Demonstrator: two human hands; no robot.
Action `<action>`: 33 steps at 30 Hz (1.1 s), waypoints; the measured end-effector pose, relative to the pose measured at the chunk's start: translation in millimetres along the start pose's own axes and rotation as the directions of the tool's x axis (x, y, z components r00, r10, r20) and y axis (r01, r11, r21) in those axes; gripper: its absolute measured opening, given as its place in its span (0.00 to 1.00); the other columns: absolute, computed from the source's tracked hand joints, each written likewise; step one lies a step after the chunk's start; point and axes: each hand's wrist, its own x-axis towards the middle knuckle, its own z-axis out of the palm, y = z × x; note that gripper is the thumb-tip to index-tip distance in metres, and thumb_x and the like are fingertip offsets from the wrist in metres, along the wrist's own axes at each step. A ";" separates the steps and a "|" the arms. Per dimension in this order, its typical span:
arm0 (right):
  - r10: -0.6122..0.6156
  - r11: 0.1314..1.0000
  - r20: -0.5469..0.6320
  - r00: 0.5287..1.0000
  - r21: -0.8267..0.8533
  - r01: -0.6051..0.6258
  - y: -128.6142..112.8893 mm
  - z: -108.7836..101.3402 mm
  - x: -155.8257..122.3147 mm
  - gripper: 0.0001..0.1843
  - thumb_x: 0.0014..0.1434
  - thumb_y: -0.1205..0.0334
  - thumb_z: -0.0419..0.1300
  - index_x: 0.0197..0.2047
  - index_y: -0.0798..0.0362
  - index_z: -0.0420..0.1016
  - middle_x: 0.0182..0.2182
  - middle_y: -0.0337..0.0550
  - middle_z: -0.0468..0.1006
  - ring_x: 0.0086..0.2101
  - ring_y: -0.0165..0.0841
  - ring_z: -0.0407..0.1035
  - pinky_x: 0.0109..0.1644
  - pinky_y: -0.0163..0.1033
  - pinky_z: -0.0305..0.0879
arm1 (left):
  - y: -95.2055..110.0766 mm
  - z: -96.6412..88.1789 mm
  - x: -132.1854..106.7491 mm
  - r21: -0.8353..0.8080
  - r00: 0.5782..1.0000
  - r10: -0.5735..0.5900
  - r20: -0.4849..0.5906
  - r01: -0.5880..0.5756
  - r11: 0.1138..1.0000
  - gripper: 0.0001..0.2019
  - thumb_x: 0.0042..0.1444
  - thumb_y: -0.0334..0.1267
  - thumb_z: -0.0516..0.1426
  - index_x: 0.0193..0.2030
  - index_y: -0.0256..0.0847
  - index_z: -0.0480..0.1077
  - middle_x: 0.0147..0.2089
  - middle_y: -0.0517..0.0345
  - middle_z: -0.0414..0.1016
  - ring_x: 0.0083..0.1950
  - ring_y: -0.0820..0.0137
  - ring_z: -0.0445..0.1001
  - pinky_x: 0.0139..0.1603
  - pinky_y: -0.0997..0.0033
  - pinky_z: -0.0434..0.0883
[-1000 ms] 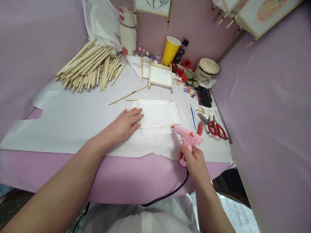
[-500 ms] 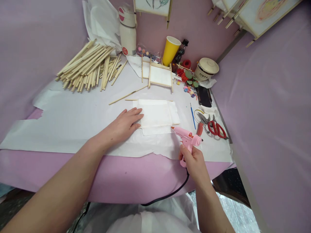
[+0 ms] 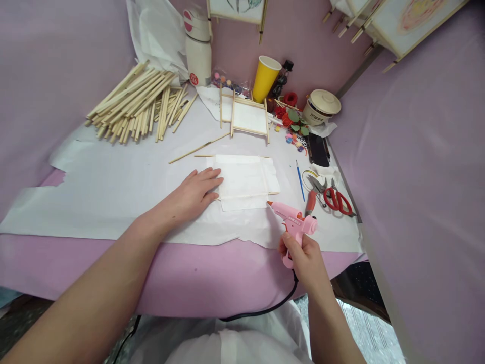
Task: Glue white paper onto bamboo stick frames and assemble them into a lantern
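Note:
My left hand (image 3: 193,194) lies flat on the white backing paper, its fingertips at the left edge of a white paper sheet (image 3: 244,182) glued over a wooden stick frame. My right hand (image 3: 305,260) grips a pink hot glue gun (image 3: 294,222) by its handle. The gun's nozzle points left, just off the lower right corner of the sheet and apart from it. A black cord (image 3: 265,309) trails from the gun's base over the table edge.
Loose wooden sticks (image 3: 136,108) lie piled at the back left. Beyond the sheet stand paper-backed frames (image 3: 246,119), a yellow cup (image 3: 265,78) and a white bottle (image 3: 197,50). Red-handled scissors (image 3: 338,200) and a blue paintbrush (image 3: 300,181) lie to the right. Pink fabric covers the table and walls.
The glue gun and my right hand have shifted slightly right and toward me. My left hand stays on the paper, and the sheet has not visibly moved.

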 end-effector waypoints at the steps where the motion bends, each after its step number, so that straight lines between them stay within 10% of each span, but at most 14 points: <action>1: -0.001 1.000 -0.001 1.000 -0.002 0.001 0.4 0.0 -0.5 0.25 0.61 0.43 0.54 0.22 0.54 0.68 0.20 0.39 0.69 0.24 0.31 0.63 0.29 0.34 0.58 | -0.2 0.0 -0.1 0.000 1.000 0.001 0.000 -0.001 1.000 0.24 0.66 0.44 0.44 0.66 0.41 0.62 0.73 0.57 0.52 0.74 0.62 0.47 0.74 0.51 0.45; 27: 0.054 0.998 -0.046 0.998 -0.023 -0.055 -3.9 -1.9 -12.1 0.25 0.58 0.42 0.55 0.21 0.53 0.67 0.17 0.38 0.67 0.21 0.30 0.60 0.26 0.35 0.55 | 3.5 -3.3 -0.8 -0.015 1.000 -0.010 0.011 0.010 1.000 0.25 0.66 0.45 0.44 0.66 0.41 0.61 0.74 0.56 0.52 0.75 0.61 0.47 0.74 0.50 0.45; 33: -0.026 0.996 -0.068 0.997 0.079 0.032 -7.9 -2.4 -17.4 0.22 0.59 0.43 0.56 0.36 0.55 0.75 0.25 0.41 0.74 0.26 0.32 0.65 0.29 0.35 0.60 | 2.8 -3.2 -0.8 -0.008 1.000 -0.005 0.013 0.005 1.000 0.25 0.66 0.44 0.44 0.66 0.41 0.61 0.74 0.55 0.51 0.75 0.62 0.46 0.74 0.51 0.45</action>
